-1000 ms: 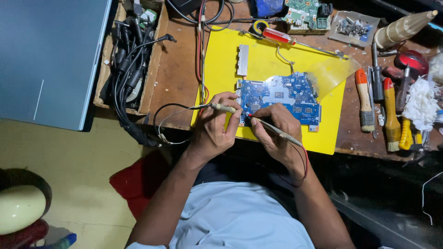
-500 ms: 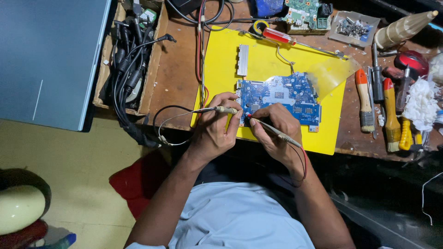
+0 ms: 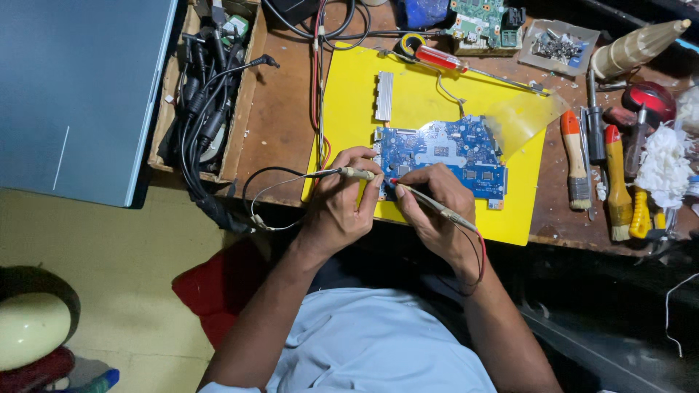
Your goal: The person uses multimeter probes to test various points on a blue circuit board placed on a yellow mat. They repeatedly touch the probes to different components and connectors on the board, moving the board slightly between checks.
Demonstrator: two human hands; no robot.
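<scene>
1. Probing step: left hand (image 3: 342, 207) pinches a black-lead probe (image 3: 354, 173), right hand (image 3: 433, 207) grips a red-lead probe (image 3: 429, 205).
2. Both tips sit at the blue circuit board (image 3: 444, 156)'s left edge; contact probably made, view too small to confirm.
3. Board lies mid yellow mat (image 3: 349, 102), near the workbench's front edge.
4. Next: steady tips, no slipping across pads.

Cluttered wooden workbench (image 3: 280, 109), yellowish floor (image 3: 138, 291)

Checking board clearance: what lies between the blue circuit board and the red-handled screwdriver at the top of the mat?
Head view: mostly bare yellow mat, with a thin wire curling from the screwdriver toward the board. The silver bracket lies left of that stretch.
</scene>
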